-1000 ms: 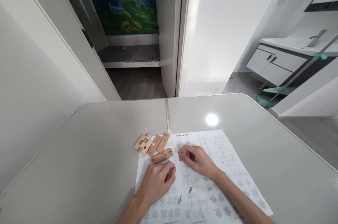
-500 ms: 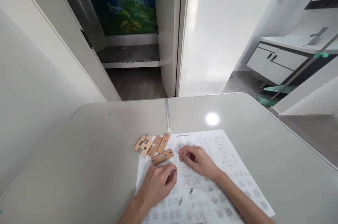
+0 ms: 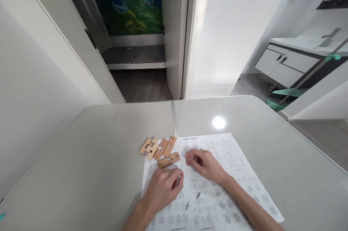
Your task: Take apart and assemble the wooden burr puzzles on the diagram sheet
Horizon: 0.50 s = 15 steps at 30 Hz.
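Observation:
My left hand (image 3: 164, 188) rests on the printed sheet with its fingers curled and thumb bent in toward the forefinger; nothing shows in it. To its upper right, my right hand (image 3: 204, 165) also lies on the paper (image 3: 201, 202), closed, fingertips drawn together, with no object visible. Just beyond the left hand is a notched wooden piece (image 3: 169, 160), apart from both hands. Two more slotted wooden strips, a middle one (image 3: 160, 149) and a right one (image 3: 170, 146), lie slanted side by side. Left of them sit lighter interlocked wooden pieces (image 3: 149, 147), partly off the sheet.
The pale table (image 3: 95, 165) has a seam (image 3: 174, 118) running away from me and a bright light reflection. Beyond its far edge are a doorway with a door (image 3: 174, 31) and a white wall (image 3: 223, 31). A sink cabinet (image 3: 288, 60) stands at right.
The view has shifted very slightly. Both hands and the wooden pieces stay as they were on the paper and table.

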Each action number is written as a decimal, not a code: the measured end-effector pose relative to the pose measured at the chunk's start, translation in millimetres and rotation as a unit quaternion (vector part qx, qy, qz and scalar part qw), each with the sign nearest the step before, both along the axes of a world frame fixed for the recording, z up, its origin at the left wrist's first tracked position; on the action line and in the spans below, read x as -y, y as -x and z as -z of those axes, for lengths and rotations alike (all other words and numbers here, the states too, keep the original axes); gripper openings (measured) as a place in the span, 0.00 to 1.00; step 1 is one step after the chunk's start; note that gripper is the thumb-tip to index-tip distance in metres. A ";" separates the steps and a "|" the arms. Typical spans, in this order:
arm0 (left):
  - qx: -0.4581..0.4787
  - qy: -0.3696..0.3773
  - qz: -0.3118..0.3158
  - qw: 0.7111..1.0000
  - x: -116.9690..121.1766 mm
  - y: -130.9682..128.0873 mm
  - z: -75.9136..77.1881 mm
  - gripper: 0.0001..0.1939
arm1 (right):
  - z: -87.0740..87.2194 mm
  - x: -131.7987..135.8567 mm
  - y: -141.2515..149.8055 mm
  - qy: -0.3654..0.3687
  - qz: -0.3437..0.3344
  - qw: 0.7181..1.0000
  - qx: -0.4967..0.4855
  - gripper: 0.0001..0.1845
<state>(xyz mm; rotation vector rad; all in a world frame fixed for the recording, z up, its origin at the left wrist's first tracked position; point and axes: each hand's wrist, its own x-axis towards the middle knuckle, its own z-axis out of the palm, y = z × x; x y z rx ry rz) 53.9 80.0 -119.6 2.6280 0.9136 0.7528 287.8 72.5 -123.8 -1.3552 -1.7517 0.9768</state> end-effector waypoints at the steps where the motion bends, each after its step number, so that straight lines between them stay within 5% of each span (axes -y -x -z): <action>1: 0.007 -0.007 -0.009 1.000 -0.2 0.0 -1.3 0.09 | 0.2 0.2 -0.1 0.000 0.001 1.000 0.001 0.09; 8: 0.076 -0.105 -0.168 0.977 -22.2 8.7 -10.2 0.03 | 0.3 0.4 -0.4 -0.004 0.000 1.000 0.004 0.10; 15: 0.011 -0.084 -0.326 0.942 -64.1 38.0 3.8 0.23 | -2.1 -0.3 0.2 -0.003 -0.002 1.000 0.003 0.11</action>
